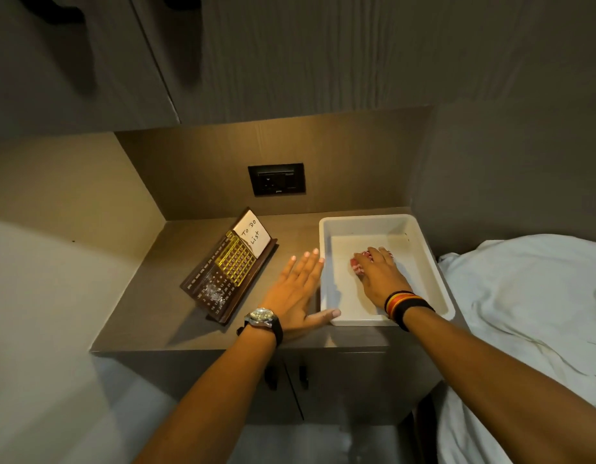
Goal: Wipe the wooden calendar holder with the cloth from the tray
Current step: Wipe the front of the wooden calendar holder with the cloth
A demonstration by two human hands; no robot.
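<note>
A dark wooden calendar holder [222, 276] leans on the left of the cabinet top, with a gold grid, a white "To Do List" card and a whitish smear near its lower end. A white tray [433, 262] stands to its right. Inside the tray lies a red and white cloth [356, 264], mostly covered by my right hand [380, 276], whose fingers curl over it. My left hand [298, 289] lies flat on the cabinet top between holder and tray, fingers spread, thumb against the tray's near left corner.
A black wall socket [276, 179] sits in the back panel above the cabinet top [149, 296]. A white sheet [531, 296] covers a bed at the right. Cabinet doors with dark handles [303, 376] are below, and upper cupboards hang overhead.
</note>
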